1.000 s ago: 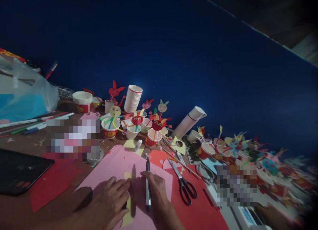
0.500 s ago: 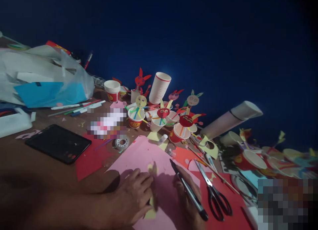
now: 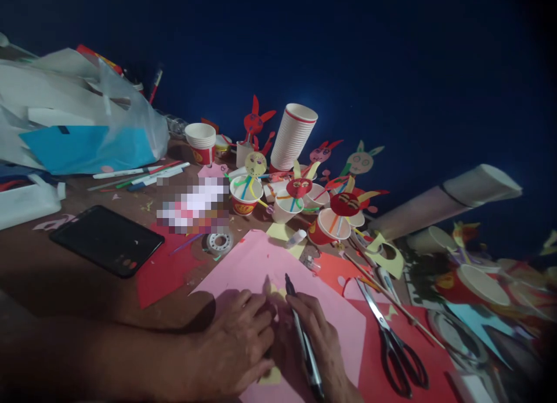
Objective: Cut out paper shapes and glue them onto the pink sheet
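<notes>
Pink paper [image 3: 256, 258] lies in front of me, with a small yellow paper piece [image 3: 272, 375] on it. My left hand [image 3: 237, 345] rests over the yellow piece, its fingers bent and close together, hiding part of it. A black and grey marker [image 3: 304, 348] is held in my right hand [image 3: 319, 333], its dark tip pointing up and away, just right of the yellow piece. Black-handled scissors [image 3: 394, 345] lie to the right on red paper [image 3: 376, 359], their blades slightly apart.
Paper cups with rabbit-like paper figures [image 3: 285, 209] stand behind the pink paper, beside a tall cup stack [image 3: 293, 137]. A black tablet [image 3: 107, 240], tape roll [image 3: 219, 240] and pens [image 3: 143, 174] lie left. A rolled tube [image 3: 444, 203] leans at right.
My right hand and the marker have moved left, closer to my left hand, and the marker stands more upright. The camera view has shifted slightly. My left hand stays on the yellow piece.
</notes>
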{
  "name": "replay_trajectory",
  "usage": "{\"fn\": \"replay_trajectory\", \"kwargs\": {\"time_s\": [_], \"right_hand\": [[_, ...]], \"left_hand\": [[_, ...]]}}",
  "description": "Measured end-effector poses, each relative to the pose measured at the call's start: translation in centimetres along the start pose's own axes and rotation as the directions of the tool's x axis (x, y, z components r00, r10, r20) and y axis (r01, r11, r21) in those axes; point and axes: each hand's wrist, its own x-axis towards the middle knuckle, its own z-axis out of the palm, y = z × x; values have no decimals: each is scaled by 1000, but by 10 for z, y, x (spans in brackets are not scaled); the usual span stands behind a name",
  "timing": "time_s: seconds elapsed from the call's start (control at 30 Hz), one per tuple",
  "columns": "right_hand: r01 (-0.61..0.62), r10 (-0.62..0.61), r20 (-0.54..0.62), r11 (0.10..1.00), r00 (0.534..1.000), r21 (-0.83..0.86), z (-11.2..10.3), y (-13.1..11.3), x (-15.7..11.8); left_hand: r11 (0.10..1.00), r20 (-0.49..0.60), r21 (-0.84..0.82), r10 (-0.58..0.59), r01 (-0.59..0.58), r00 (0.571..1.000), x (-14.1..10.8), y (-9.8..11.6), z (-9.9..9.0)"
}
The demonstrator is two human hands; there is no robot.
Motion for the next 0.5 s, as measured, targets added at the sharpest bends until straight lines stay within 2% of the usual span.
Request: {"fn": "replay_trajectory", "kwargs": {"time_s": [0.13,0.3,0.37,0.43,0.5], "right_hand": [[-51,51,-4,999,999,15,2,0,2],[-166,207,-128,947,970,274,-9,4,2],[-246,313,-126,892,941,380,-18,0,6],[-373,451,-70,808,890,456,-27,-8,13],[-442,530,-34,739,847,509,-31,-17,21]], "left_hand": [[1000,-29,20,-1,2,1000,-1,0,2],[997,-25,73,-8,10,1000,-1,2,2],[997,-11,73,-8,8,1000,-1,2,0],[997,-12,75,-3,4,1000,-1,3,-1],[997,-28,83,-1,3,1000,-2,4,-2]]}}
